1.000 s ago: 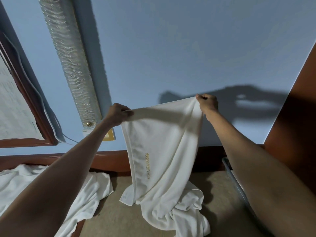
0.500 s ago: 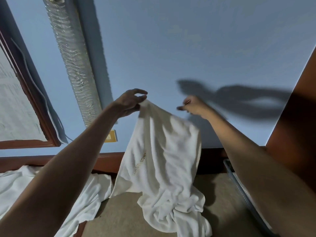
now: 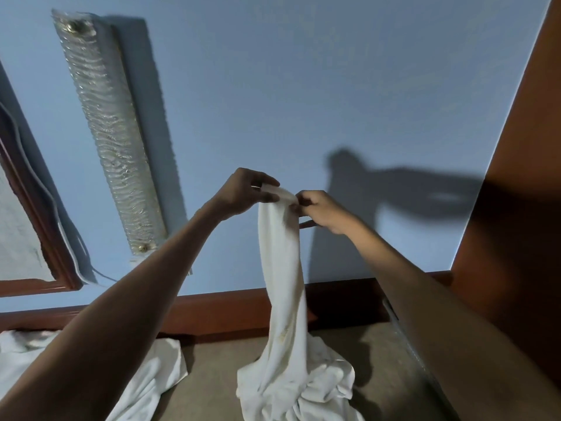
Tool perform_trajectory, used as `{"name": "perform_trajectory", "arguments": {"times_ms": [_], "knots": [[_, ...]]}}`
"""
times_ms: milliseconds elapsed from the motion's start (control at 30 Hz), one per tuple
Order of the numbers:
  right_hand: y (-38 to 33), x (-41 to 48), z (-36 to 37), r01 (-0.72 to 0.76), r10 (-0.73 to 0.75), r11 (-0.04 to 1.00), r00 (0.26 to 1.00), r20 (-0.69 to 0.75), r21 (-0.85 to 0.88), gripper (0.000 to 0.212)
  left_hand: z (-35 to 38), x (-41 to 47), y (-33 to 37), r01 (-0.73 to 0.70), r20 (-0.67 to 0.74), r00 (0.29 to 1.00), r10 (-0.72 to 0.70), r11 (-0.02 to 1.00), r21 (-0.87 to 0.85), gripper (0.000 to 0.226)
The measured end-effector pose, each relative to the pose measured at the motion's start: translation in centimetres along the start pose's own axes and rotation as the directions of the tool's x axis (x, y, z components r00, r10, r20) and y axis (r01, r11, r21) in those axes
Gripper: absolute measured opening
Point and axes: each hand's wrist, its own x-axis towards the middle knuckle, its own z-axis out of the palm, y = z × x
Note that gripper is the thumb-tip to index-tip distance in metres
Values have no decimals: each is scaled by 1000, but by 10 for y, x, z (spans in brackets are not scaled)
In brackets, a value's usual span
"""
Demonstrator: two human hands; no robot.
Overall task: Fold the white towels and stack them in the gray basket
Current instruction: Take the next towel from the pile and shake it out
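A white towel point(image 3: 285, 299) hangs in a narrow column in front of the blue wall, its lower end bunched on the tan surface. My left hand point(image 3: 243, 196) pinches its top edge between thumb and fingers. My right hand point(image 3: 318, 209) touches the same top edge just to the right, fingers curled on the cloth, so both upper corners meet. More white towels point(image 3: 145, 372) lie crumpled at the lower left, partly behind my left arm. The gray basket point(image 3: 403, 335) shows only as a thin rim at the right, mostly hidden by my right forearm.
A tan surface point(image 3: 206, 387) lies below the hands. Behind it runs a brown wooden rail point(image 3: 218, 311). A tall textured wall lamp point(image 3: 112, 132) hangs on the left, beside a wood-framed mirror point(image 3: 36, 238). A brown wooden panel point(image 3: 522, 208) closes the right side.
My hands came together from holding the towel spread wide. The top corners now meet and the towel hangs as a narrow strip. The camera tilted upward slightly.
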Motion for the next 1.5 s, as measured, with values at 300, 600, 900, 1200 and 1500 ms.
{"name": "perform_trajectory", "arguments": {"times_ms": [300,600,900,1200,1500], "knots": [[0,4,9,-31,30,999,999,19,44,28,-5,5,-4,-22,-51,998,30,986,163,11],[6,16,22,220,-322,885,925,-200,-411,15,-11,9,-14,60,-142,988,-55,998,32,19],[10,37,40,192,-224,967,955,-196,-169,52,-18,4,-17,92,-260,959,-112,992,-89,23],[2,43,49,149,-242,899,953,-183,-413,18,-25,1,-31,135,-331,930,-157,987,-89,23],[48,37,40,-33,-34,867,992,-124,-496,41,-55,-11,-68,157,-559,776,-293,947,-279,23]]}}
